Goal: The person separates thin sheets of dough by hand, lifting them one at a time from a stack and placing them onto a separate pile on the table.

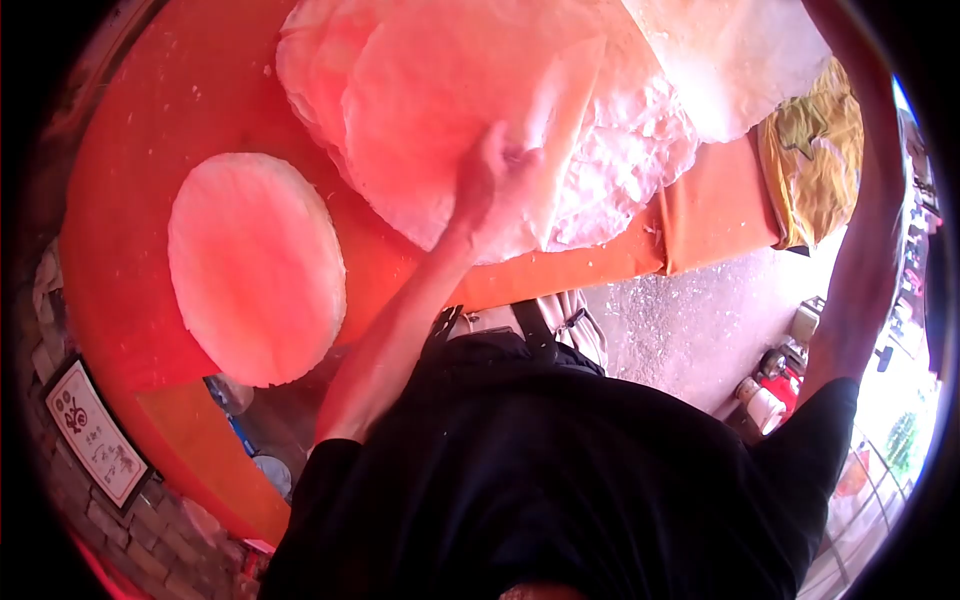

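Large thin pale sheets (430, 110) lie in a loose, overlapping pile on the orange-covered table (120, 250). My left hand (497, 185) is over the pile's near part, its fingers curled closed on the top sheet beside a long crease. Crinkled layers (625, 150) show to the right of that crease. Another pale sheet (740, 60) spreads at the top right, brightly lit. My right arm reaches up along the right side, and its hand is outside the picture. On the left of the table rests a separate round pale disc (258, 268) with an even edge.
A crumpled yellow cloth or bag (815, 150) hangs over the table's right end. Red and white containers (770, 395) stand low on the right. A framed sign (98, 432) is at the lower left. The table's near edge runs close to my body.
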Motion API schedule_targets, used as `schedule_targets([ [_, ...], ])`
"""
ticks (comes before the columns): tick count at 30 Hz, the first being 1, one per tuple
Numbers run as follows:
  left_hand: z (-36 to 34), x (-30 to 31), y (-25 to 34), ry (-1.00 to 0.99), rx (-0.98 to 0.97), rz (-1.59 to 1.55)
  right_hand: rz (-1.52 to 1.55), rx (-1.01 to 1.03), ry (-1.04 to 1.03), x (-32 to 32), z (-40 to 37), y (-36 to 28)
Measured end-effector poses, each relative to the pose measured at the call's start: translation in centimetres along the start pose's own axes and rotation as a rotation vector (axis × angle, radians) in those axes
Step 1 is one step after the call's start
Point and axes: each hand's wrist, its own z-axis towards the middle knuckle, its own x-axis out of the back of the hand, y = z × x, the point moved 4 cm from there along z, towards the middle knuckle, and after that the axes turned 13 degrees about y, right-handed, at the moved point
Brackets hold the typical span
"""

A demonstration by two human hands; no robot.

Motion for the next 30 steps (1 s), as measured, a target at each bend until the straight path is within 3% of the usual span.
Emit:
schedule_targets([
  [4,-3.6,-4.5,1.9,-0.337,-0.291,0.005,0.046,0.167,0.186,1.6,2.0,-4.0],
  [6,-4.9,-4.9,2.6,-0.411,-0.368,-0.025,0.239,-0.057,0.095,0.9,1.3,-7.3],
  [8,-5.4,-2.8,3.0,-0.463,-0.119,-0.175,0.222,-0.86,-0.548,0.4,-0.9,-10.0],
  [10,-6.0,0.7,2.5,-0.484,0.093,-0.22,0.277,-0.117,-0.473,-1.6,-7.2,-13.1],
  [11,-6.2,3.0,2.3,-0.416,0.204,-0.169,0.361,-0.188,-0.473,-4.2,-10.8,-14.4],
  [12,-6.0,5.3,1.0,-0.349,0.17,0.001,0.442,-0.278,-0.566,-6.1,-14.2,-15.2],
  [13,-5.9,7.5,-2.8,-0.244,-0.031,0.019,0.43,-0.288,-0.684,-8.3,-17.9,-15.9],
  [14,-5.9,9.6,-4.2,-0.069,0.105,-0.025,0.437,-0.261,-0.7,-9.2,-19.7,-16.4],
  [17,-6.0,14.2,-5.7,0.35,0.189,-0.016,0.415,-0.304,-0.734,-9.3,-21.6,-15.7],
  [19,-5.6,14.6,-5.9,0.458,0.282,-0.307,0.353,-0.26,-0.521,-6.5,-16.6,-15.7],
  [21,-5.6,13.8,-6.2,0.337,0.456,-0.461,0.305,-0.278,-0.441,-5.1,-14.3,-17.0],
  [23,-5.4,13.4,-7.1,0.21,0.578,-0.64,0.394,-0.282,-0.491,-5.8,-16.5,-19.7],
  [25,-5.8,13.0,-6.1,0.111,0.542,-0.684,0.475,-0.342,-0.639,-8.2,-22.0,-20.9],
  [30,-6.5,11.3,-5.2,-0.021,0.589,-0.779,0.533,-0.446,-0.592,-7.1,-21.2,-22.8],
])
